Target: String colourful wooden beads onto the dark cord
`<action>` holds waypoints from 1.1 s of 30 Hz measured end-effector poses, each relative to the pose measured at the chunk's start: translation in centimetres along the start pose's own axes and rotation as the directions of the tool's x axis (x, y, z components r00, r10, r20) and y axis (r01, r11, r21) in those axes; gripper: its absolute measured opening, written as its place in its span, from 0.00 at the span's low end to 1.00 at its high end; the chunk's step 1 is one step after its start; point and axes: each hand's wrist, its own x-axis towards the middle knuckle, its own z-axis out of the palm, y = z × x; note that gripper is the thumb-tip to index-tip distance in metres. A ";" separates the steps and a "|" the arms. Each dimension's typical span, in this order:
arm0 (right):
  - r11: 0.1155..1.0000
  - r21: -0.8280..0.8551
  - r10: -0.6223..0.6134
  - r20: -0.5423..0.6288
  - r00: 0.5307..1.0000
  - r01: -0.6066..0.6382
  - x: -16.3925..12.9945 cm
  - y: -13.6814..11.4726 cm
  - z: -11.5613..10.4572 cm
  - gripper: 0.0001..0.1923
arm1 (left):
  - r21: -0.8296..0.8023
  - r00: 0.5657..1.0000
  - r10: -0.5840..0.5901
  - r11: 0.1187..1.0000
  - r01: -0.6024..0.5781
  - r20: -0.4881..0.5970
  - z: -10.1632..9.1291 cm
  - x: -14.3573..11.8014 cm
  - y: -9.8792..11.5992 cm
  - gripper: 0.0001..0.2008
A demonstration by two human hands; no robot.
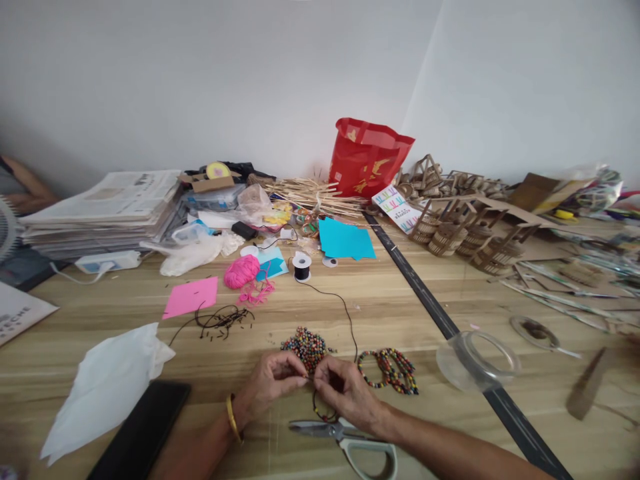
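My left hand (pixel 277 380), with a gold bangle at the wrist, pinches a tiny bead at its fingertips. Close beside it, my right hand (pixel 349 392) is closed in a pinch on a thin black cord (pixel 316 405). A few beads on this cord hang below the right fingers. Just beyond both hands lies a heap of small multicoloured beads (pixel 304 345). Finished-looking beaded bracelets (pixel 397 371) rest to the right of my right hand. Under that hand are scissors (pixel 367 448) with pale handles. The cord leads back to a black spool (pixel 302 268).
Left are a black phone-like slab (pixel 143 427), white paper (pixel 107 387), black cord scraps (pixel 223 321), pink yarn (pixel 241 271) and stacked newspapers (pixel 105 207). Right are a clear tape roll (pixel 480 360) and small woven baskets (pixel 447 237). A red bag (pixel 367 157) stands behind. Another person's arm (pixel 30 183) shows far left.
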 end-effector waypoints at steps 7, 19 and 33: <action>1.000 0.019 -0.005 0.013 1.000 0.005 0.0 -0.1 0.0 0.09 | -0.022 1.000 0.005 1.000 -0.005 0.004 0.0 0.1 0.0 0.12; 1.000 0.001 0.004 -0.002 1.000 -0.004 -0.1 0.1 0.0 0.08 | -0.030 1.000 0.005 1.000 -0.004 0.021 0.0 0.1 -0.1 0.12; 1.000 0.005 -0.011 -0.010 1.000 0.011 0.0 -0.1 -0.1 0.07 | -0.039 1.000 -0.021 0.999 0.021 0.015 0.2 0.0 -0.1 0.11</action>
